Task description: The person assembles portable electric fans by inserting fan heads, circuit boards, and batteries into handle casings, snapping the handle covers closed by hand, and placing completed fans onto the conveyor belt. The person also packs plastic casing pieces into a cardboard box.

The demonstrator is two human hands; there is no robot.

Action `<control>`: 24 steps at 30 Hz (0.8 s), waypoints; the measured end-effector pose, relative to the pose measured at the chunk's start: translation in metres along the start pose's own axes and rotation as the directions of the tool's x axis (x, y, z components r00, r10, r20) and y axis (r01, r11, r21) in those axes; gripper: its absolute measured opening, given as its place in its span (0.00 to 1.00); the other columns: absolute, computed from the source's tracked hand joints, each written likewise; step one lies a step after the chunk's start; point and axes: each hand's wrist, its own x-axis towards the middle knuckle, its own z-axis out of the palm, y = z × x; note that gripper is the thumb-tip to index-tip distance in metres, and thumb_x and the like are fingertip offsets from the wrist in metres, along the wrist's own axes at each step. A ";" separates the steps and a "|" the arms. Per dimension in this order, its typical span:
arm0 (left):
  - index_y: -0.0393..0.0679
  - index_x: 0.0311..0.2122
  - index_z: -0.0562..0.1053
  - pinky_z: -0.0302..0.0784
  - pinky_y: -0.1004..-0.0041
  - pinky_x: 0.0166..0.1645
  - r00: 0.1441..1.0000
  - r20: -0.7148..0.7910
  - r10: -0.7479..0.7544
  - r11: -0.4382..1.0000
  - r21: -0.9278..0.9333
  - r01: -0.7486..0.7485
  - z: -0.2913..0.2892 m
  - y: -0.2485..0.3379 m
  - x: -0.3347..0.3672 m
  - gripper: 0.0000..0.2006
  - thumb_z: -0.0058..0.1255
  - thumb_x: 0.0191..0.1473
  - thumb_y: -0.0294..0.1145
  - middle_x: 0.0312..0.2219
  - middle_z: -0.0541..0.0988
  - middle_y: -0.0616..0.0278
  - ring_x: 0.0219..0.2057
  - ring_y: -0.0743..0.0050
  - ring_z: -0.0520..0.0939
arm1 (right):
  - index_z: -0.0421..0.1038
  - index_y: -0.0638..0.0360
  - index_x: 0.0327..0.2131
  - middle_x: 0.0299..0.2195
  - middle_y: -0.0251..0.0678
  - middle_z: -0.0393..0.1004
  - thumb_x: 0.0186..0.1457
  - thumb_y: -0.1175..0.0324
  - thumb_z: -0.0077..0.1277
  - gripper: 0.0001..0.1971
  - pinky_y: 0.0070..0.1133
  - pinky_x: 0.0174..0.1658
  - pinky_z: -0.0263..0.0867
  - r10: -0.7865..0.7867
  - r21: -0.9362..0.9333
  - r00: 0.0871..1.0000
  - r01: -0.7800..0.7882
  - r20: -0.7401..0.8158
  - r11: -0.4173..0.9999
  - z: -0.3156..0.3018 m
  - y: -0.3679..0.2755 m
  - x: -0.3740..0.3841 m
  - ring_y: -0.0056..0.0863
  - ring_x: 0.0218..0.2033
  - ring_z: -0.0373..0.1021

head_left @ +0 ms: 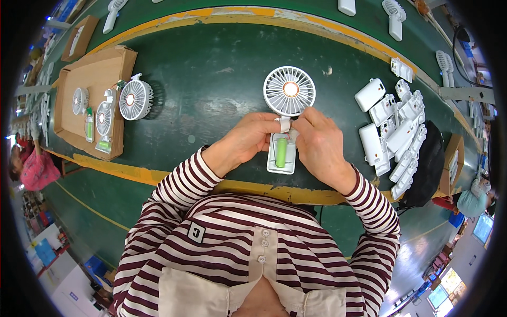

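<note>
A small white handheld fan lies on the green table in front of me, its round grille pointing away. Its handle is uncovered, and a green battery sits inside the white handle shell. My left hand grips the fan's neck from the left, with thumb and fingers closed on it. From the right, my right hand is closed in a pinch at the neck, just above the battery. Whatever its fingertips hold is hidden behind them.
A cardboard tray with fan parts and batteries stands at the left, with another fan head at its edge. White handle shells are piled at the right beside a black cloth-like item. Beyond the yellow edge lie more fans.
</note>
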 end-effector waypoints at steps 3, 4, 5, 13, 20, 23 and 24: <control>0.33 0.39 0.69 0.76 0.76 0.35 1.000 0.009 0.007 0.999 0.053 -0.007 0.000 0.000 0.001 0.12 0.47 0.51 0.28 0.31 0.76 0.59 0.30 0.76 0.78 | 0.68 0.60 0.21 0.24 0.34 0.63 0.34 0.77 0.51 0.05 0.25 0.28 0.59 0.029 0.025 1.000 -0.029 0.010 0.999 0.000 0.001 -0.001 0.31 0.27 0.66; 0.33 0.39 0.69 0.76 0.76 0.35 0.999 0.012 0.039 0.996 0.075 -0.040 -0.002 -0.002 0.003 0.11 0.47 0.51 0.28 0.31 0.76 0.59 0.30 0.76 0.78 | 0.68 0.60 0.21 0.24 0.34 0.63 0.34 0.77 0.51 0.05 0.25 0.28 0.59 0.030 0.025 1.000 -0.030 0.006 0.999 0.000 0.002 0.000 0.31 0.27 0.66; 0.32 0.39 0.69 0.76 0.76 0.35 0.997 0.017 0.071 0.993 0.097 -0.072 -0.003 -0.003 0.004 0.11 0.47 0.51 0.27 0.31 0.76 0.59 0.30 0.76 0.78 | 0.68 0.61 0.24 0.25 0.35 0.64 0.35 0.79 0.50 0.07 0.26 0.29 0.60 0.067 0.060 0.998 -0.068 0.017 0.996 0.000 0.002 0.001 0.33 0.27 0.66; 0.37 0.36 0.72 0.75 0.77 0.32 0.906 -0.155 0.394 0.918 0.116 -0.380 0.007 0.001 0.004 0.07 0.47 0.50 0.24 0.28 0.76 0.63 0.29 0.78 0.77 | 0.61 0.67 0.40 0.40 0.49 0.62 0.36 0.64 0.56 0.26 0.35 0.41 0.58 0.113 0.268 0.976 -0.061 -0.186 0.961 0.015 -0.011 -0.005 0.46 0.40 0.61; 0.38 0.38 0.71 0.72 0.80 0.34 0.857 -0.171 0.486 0.873 0.045 -0.486 0.007 -0.011 0.005 0.09 0.46 0.49 0.21 0.31 0.76 0.66 0.31 0.82 0.75 | 0.65 0.64 0.33 0.35 0.45 0.65 0.38 0.73 0.54 0.15 0.32 0.40 0.59 0.116 0.156 0.907 -0.056 -0.405 0.986 0.044 -0.020 -0.010 0.42 0.37 0.63; 0.37 0.40 0.70 0.73 0.77 0.37 0.828 -0.102 0.552 0.834 0.047 -0.550 0.005 -0.014 0.006 0.10 0.46 0.50 0.23 0.34 0.76 0.63 0.34 0.78 0.76 | 0.64 0.66 0.29 0.33 0.43 0.63 0.39 0.81 0.47 0.09 0.25 0.40 0.60 0.217 0.330 0.884 -0.076 -0.413 0.941 0.045 -0.022 -0.010 0.37 0.35 0.63; 0.36 0.40 0.70 0.73 0.76 0.39 0.828 -0.106 0.551 0.834 0.036 -0.551 0.005 -0.013 0.003 0.10 0.46 0.51 0.22 0.35 0.76 0.62 0.35 0.77 0.76 | 0.64 0.66 0.29 0.33 0.43 0.63 0.39 0.81 0.47 0.09 0.25 0.40 0.60 0.196 0.327 0.885 -0.053 -0.423 0.944 0.044 -0.025 -0.008 0.37 0.35 0.63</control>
